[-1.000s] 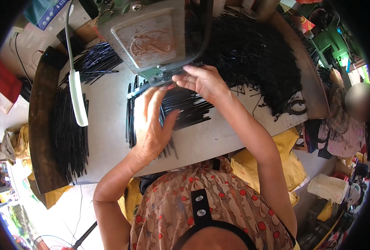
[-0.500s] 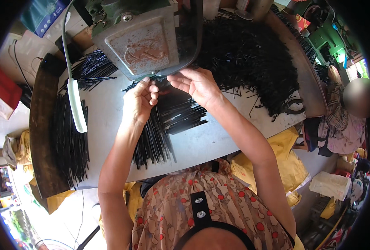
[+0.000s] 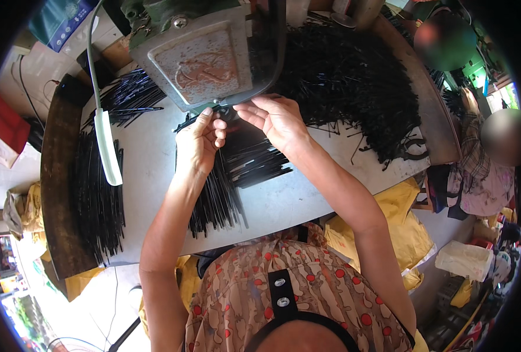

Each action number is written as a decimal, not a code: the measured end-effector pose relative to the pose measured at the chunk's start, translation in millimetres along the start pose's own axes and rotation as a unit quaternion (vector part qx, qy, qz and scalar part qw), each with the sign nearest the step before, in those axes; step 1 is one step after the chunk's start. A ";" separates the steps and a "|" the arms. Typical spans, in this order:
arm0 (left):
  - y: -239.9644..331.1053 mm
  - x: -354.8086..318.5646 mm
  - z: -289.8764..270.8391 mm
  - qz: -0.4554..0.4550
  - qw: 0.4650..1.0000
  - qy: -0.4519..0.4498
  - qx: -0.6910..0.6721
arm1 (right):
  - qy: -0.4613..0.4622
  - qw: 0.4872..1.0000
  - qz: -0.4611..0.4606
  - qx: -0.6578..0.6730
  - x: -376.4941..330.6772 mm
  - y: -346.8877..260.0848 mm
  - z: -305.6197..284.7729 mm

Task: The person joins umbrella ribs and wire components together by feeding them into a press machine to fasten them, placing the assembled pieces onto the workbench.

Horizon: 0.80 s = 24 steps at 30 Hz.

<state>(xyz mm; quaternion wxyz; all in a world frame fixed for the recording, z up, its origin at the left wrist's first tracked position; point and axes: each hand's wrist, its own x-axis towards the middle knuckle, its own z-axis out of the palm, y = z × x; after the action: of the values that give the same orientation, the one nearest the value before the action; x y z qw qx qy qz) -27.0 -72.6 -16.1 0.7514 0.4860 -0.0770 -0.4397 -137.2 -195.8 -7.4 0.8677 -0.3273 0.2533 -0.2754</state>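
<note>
Beneath a green and grey machine head (image 3: 199, 64) with worn, rusty patches, my two hands work close together. My left hand (image 3: 200, 141) is closed in a pinch on a thin black rod (image 3: 184, 124), whose end sticks out left of the fingers. Just to the right, my right hand (image 3: 278, 122) has thumb and fingertips drawn together at the machine's lower edge; what they hold is too small to make out. Below the hands, loose black rods (image 3: 216, 202) lie pointing toward me, with another bunch (image 3: 257, 164) lying crosswise beside them.
A large heap of black pieces (image 3: 348, 76) covers the table's right side, with dark pliers (image 3: 414, 149) at its edge. More rods (image 3: 99, 199) lie at left along a brown raised rim (image 3: 61, 193). A white lamp (image 3: 108, 149) hangs there. Another person (image 3: 483, 182) sits far right.
Both hands stay at the machine with almost the same grip. My left hand and its rod have shifted very slightly to the right; the fingers of my right hand have moved a little.
</note>
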 end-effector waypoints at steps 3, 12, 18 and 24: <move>-1.5 -1.9 2.4 0.000 1.000 0.008 -0.003 | 0.007 1.000 -0.001 -0.004 -0.9 0.4 2.4; -4.1 -0.1 -6.1 -0.012 0.999 0.001 -0.046 | -0.007 1.000 0.004 0.009 0.5 3.3 2.3; -12.0 1.7 0.5 -0.001 0.999 0.005 -0.049 | -0.030 0.998 -0.020 0.044 -0.6 2.3 -6.4; -4.5 4.8 -16.2 0.003 0.999 -0.001 -0.049 | -0.033 0.996 0.064 -0.050 -2.1 -12.8 -23.6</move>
<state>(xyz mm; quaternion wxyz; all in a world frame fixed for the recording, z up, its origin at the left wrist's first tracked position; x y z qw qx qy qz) -17.9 -66.1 -29.6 0.7756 0.4482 -0.0580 -0.4408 -157.4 -212.8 -13.3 0.8739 -0.3620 0.2586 -0.1960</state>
